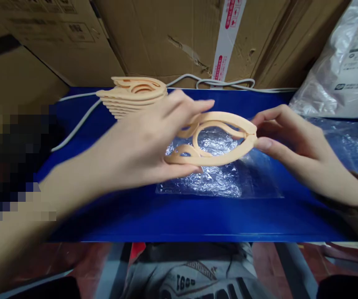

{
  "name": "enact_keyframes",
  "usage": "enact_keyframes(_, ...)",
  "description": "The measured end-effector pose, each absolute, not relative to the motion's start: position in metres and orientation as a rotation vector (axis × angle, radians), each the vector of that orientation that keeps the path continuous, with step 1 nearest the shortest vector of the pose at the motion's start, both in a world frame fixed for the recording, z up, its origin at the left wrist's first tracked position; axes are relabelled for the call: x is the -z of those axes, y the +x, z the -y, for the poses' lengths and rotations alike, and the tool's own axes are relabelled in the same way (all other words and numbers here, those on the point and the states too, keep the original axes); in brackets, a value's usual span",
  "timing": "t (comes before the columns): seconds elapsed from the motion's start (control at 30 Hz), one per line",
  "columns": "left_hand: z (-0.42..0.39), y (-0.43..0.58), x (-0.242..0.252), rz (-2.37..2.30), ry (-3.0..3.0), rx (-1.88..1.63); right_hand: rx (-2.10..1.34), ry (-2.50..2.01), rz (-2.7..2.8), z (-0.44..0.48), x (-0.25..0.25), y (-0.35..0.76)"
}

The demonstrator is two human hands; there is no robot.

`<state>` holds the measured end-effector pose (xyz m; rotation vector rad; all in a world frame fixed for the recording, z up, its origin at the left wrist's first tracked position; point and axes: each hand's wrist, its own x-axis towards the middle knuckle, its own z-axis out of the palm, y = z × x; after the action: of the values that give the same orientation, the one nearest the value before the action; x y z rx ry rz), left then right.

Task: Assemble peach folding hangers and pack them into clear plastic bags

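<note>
Between my two hands is a peach plastic folding hanger (225,160), its curved arms forming a leaf shape around an inner ring. My left hand (154,133) grips its left end, thumb along the lower edge and fingers over the top. At the pointed right end, the thumb and fingers of my right hand (294,135) pinch the tip. Beneath the hanger lies a clear plastic bag (219,185), crinkled and flat. Behind my left hand stands a neat stack of similar peach hangers (135,93), partly covered by that hand.
The blue table (179,218) has its front edge close to my lap. Cardboard boxes (166,37) line the back, with a white cable (228,84) running along their base. A plastic-wrapped white package (347,70) leans at the right, and more clear film (353,141) lies below it.
</note>
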<state>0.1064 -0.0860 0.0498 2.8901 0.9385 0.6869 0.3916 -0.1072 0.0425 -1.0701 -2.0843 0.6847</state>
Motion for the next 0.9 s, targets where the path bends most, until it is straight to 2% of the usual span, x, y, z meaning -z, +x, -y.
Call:
enact_keyframes(0.1, 0.090, 0.118, -0.028, -1.006, 2.888, -0.743, -0.782, -1.050, 2.026, 0.109, -0.040, 0.389)
enact_keyframes(0.33, 0.081, 0.127, -0.003, -0.966, 2.988, -0.840, -0.257, -0.995, 2.416, 0.108, -0.035, 0.390)
enact_keyframes(0.6, 0.090, 0.134, 0.003, -0.913, 2.889, -0.939, -0.025, -0.962, 2.571, 0.108, -0.036, 0.386)
enact_keyframes(0.73, 0.090, 0.134, 0.001, -0.883, 2.808, -0.939, -0.196, -1.029, 2.480, 0.110, -0.037, 0.385)
enact_keyframes(0.9, 0.084, 0.124, -0.005, -0.832, 2.748, -0.769, -0.442, -1.138, 2.423, 0.101, -0.048, 0.405)
